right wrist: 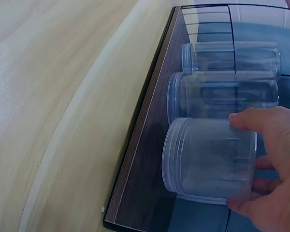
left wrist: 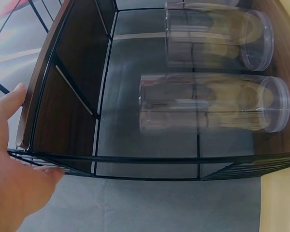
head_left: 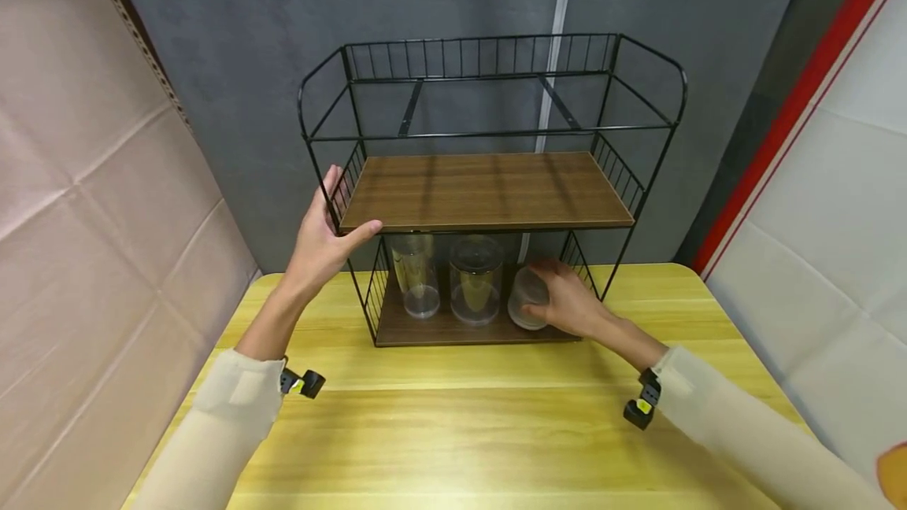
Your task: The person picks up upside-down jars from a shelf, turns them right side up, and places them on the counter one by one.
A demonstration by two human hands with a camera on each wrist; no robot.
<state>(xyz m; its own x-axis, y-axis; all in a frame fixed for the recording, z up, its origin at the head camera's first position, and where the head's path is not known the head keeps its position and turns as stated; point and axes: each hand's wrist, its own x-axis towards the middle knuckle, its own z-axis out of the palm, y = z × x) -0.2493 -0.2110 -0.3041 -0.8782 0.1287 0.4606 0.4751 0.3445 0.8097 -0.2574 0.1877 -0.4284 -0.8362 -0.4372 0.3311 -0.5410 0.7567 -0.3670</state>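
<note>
Left hand: my left hand (head_left: 322, 246) steadies the rack (head_left: 489, 195) at its 9 o'clock corner, thumb hooked under the upper shelf's (head_left: 489, 189) front edge, fingers on the wire side. Grip curled round the frame.
Right hand: my right hand (head_left: 570, 301) is in the lower bay at 3 o'clock, fingers and thumb wrapped round the small jar (right wrist: 210, 159). Grip pinching the jar's wall.
Small jar: clear plastic, shorter than its neighbours, tilted in my grip rather than standing flat; it is over the lower shelf (right wrist: 145, 164) near the front edge. Looks empty.
Tall jars: two clear tall jars (head_left: 476, 280) stand upright on the lower shelf at 9 o'clock of the small one, near each other. Nothing visible inside either.
Upper shelf: bare wood, wire rail round the top tier.
Bench: yellow wood bench (head_left: 453, 423) carries the rack.
Handling note (judgement): keep the left hand bracing, so the light rack does not slide; move the jar low and level to avoid the nearest tall jar and the wire side.
</note>
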